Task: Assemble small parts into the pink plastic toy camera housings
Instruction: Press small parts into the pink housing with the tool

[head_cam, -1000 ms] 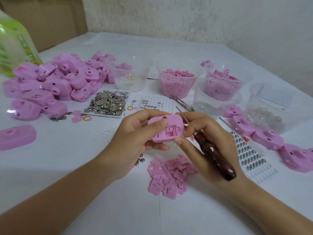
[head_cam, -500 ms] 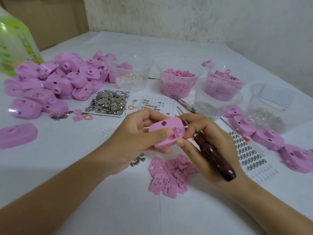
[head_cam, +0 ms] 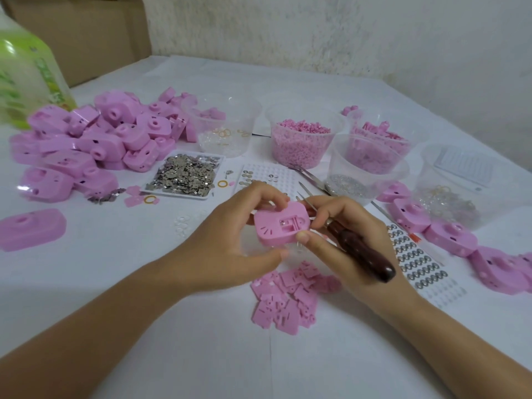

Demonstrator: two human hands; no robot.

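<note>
My left hand (head_cam: 230, 240) grips a pink toy camera housing (head_cam: 276, 228) above the table's middle, its recessed side facing me with small parts inside. My right hand (head_cam: 342, 234) touches the housing's right edge with thumb and fingers while holding a dark wooden-handled tool (head_cam: 359, 251), whose thin metal tip points up behind the housing. A heap of flat pink plates (head_cam: 288, 300) lies just below the hands. A big pile of pink housings (head_cam: 95, 145) sits at the left, and several more housings (head_cam: 449, 234) lie at the right.
Clear cups hold rings (head_cam: 221, 133), pink pellets (head_cam: 302, 139), pink pieces (head_cam: 374, 145) and metal bits (head_cam: 354, 180). A white tray of metal plates (head_cam: 187, 174), a dotted sheet (head_cam: 414, 263), tweezers (head_cam: 308, 174), a lone housing (head_cam: 28, 228) and a green bottle (head_cam: 26, 76) surround the hands.
The housing has been turned in my hands so that its recessed inner side now faces me more fully. Both hands stay at about the same spot.
</note>
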